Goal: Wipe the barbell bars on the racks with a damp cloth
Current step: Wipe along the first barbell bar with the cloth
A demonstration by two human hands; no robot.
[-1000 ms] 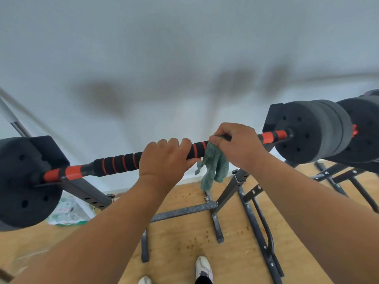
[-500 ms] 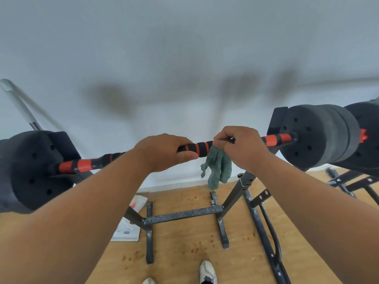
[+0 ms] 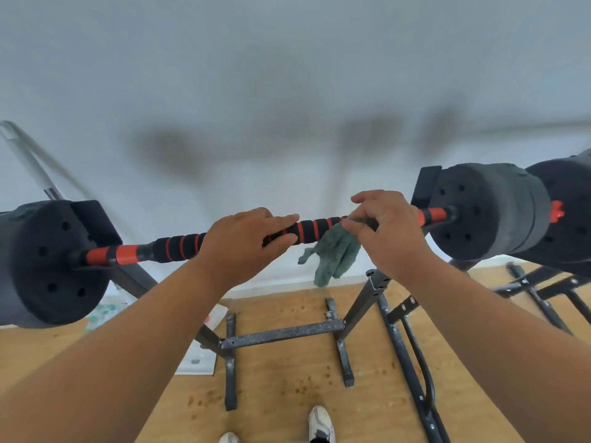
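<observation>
Crosswise Bar, Cloth at Its Right End

Broadly, the barbell bar lies left to right across the view on the rack, climbing slightly toward the right, with black weight plates on the left and on the right. Its middle carries black foam with orange rings.

The left hand rests over the bar's middle, fingers fairly straight and laid along the foam, loosely draped and not closed round it. The right hand sits just to the right, near the right-hand plates; its thumb and fingers are curled and pinch the green cloth against the bar. Most of the cloth hangs free below the bar, between the two hands.

The relation that matters: the cloth is at the right hand, and the bar's long axis runs sideways from it. A wipe therefore calls for travel along that axis, leftward over the foam or rightward over the short orange stretch. The left hand lies in the leftward path and would probably need to lift.

Below, the wooden floor and a shoe are visible.
</observation>
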